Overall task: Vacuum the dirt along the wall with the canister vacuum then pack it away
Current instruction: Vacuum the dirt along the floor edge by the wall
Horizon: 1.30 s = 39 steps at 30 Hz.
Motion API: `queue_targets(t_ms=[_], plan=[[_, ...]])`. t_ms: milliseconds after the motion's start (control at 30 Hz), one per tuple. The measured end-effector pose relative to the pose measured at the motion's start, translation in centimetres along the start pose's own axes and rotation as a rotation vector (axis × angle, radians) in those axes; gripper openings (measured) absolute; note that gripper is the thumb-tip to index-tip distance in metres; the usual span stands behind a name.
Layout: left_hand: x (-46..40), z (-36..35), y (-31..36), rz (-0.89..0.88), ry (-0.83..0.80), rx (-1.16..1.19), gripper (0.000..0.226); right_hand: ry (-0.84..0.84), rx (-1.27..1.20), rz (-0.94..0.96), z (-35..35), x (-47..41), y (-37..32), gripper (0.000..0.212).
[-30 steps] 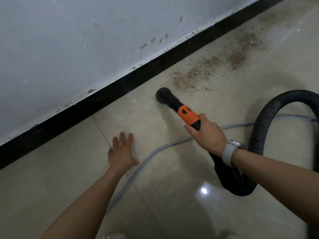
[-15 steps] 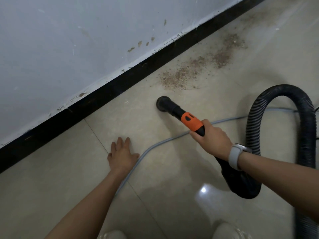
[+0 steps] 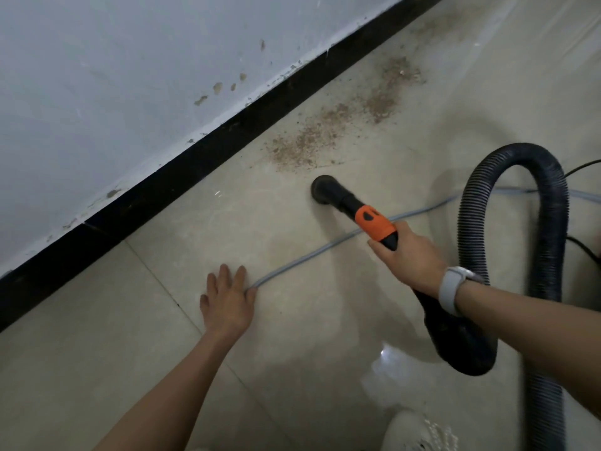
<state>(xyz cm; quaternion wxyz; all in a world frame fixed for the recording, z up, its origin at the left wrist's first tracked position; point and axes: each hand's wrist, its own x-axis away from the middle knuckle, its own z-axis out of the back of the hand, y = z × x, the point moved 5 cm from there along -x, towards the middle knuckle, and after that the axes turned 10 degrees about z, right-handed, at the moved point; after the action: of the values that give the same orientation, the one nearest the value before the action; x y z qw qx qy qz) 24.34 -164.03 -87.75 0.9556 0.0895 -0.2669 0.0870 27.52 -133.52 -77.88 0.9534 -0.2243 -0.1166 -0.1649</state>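
Gripping the vacuum wand (image 3: 374,221) by its black handle just behind the orange collar, my right hand (image 3: 408,255) has its fingers curled round the tube, a pale watch (image 3: 453,289) strapped on the wrist behind it. The wand slants away from that hand toward the wall, and its round black nozzle (image 3: 325,189) sits down on the floor tile (image 3: 227,222), ahead and to the left of my right knuckles. The dirt (image 3: 331,131) lies beyond the nozzle, a brown gritty scatter running along the base of the wall; its near edge is close to the nozzle, but I cannot tell whether they touch.

From under my right wrist the black ribbed hose (image 3: 553,222) drops toward me, bends, then arches up in a tall loop on the right of that hand. A grey cable (image 3: 309,255) runs across the floor beneath the wand and ends up against the thumb side of my left hand (image 3: 227,301).

That left hand lies flat on the tile, fingers straight and slightly spread, holding nothing, well to the left of the right hand and nearer me. Past its fingertips the black skirting board (image 3: 162,187) runs diagonally under the chipped white wall (image 3: 130,76). Something pale (image 3: 419,431) shows at the bottom edge, below my right forearm; I cannot make out what it is.
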Motion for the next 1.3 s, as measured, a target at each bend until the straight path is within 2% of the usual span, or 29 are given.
queue_targets(t_ms=[100,233,300,567,633,733,833,1000,1133,1200,1300], plan=[[-0.3,0.3,0.0,0.009,0.024,0.012,0.051,0.002,-0.020,0.003,-0.8,0.4,-0.6,0.038],[-0.6,0.7,-0.3,0.036,0.055,0.070,0.054,-0.137,0.079,0.280,-3.9,2.6,-4.2,0.040],[-0.5,0.8,-1.1,0.075,0.071,0.118,0.055,-0.180,0.125,0.351,-4.4,3.1,-5.0,0.040],[-0.2,0.5,-5.7,0.121,0.085,0.057,0.067,-0.044,0.004,0.133,-2.8,-1.0,-5.9,0.036],[-0.8,0.6,-5.9,0.111,0.056,0.057,0.073,-0.086,-0.007,0.195,-3.8,-1.2,-7.9,0.036],[-2.1,1.1,-6.0,0.116,0.029,0.028,0.081,-0.161,0.076,0.387,-5.8,-1.1,-11.4,0.037],[-3.1,1.4,-6.2,0.106,-0.011,-0.002,0.088,-0.171,0.152,0.485,-7.0,-1.8,-13.5,0.039],[-4.9,2.1,-6.3,0.021,-0.110,-0.125,0.108,-0.095,0.109,0.375,-6.4,-5.8,-13.9,0.034],[-6.3,3.1,-7.0,-0.035,-0.134,-0.120,0.114,-0.025,0.053,0.284,-6.2,-8.4,-14.5,0.034],[-6.5,3.2,-7.3,-0.054,-0.112,-0.120,0.113,-0.004,0.063,0.288,-7.2,-8.2,-15.0,0.033],[-6.3,3.4,-7.7,-0.074,-0.074,-0.133,0.110,-0.023,0.092,0.395,-8.7,-6.5,-15.9,0.033]])
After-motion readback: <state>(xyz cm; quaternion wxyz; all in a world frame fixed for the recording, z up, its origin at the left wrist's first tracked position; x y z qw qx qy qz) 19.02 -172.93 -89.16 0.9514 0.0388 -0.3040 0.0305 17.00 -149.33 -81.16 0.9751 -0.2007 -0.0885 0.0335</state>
